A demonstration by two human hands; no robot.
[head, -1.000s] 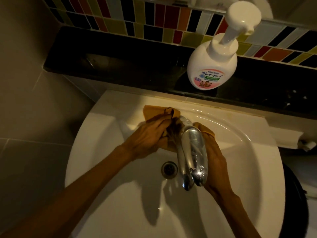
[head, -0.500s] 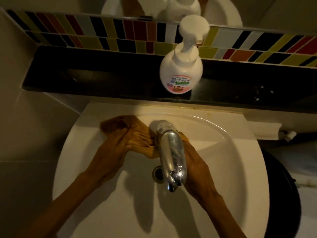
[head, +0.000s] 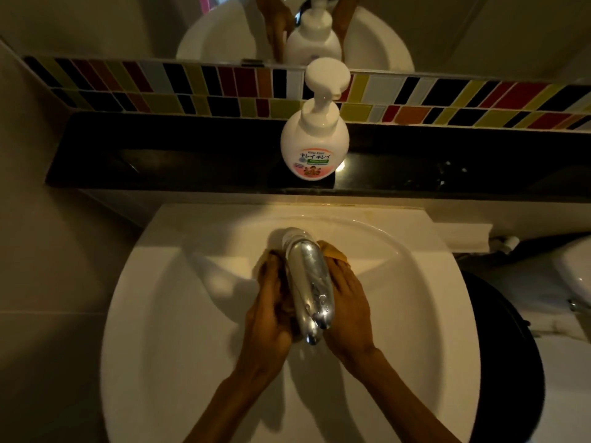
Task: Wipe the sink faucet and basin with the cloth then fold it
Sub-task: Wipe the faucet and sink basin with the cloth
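At back edge of basin (head: 179,314), chrome faucet (head: 308,282) sits between my 2 hands. Left hand (head: 268,318) curled against faucet's left side, pressing orange cloth (head: 334,252) to metal. Right hand (head: 347,310) flat along right side, fingers together on cloth. Cloth wraps behind spout, bunched, 1 fold showing past right fingertips. Soap bottle (head: 315,145) on black ledge (head: 160,161) behind basin.
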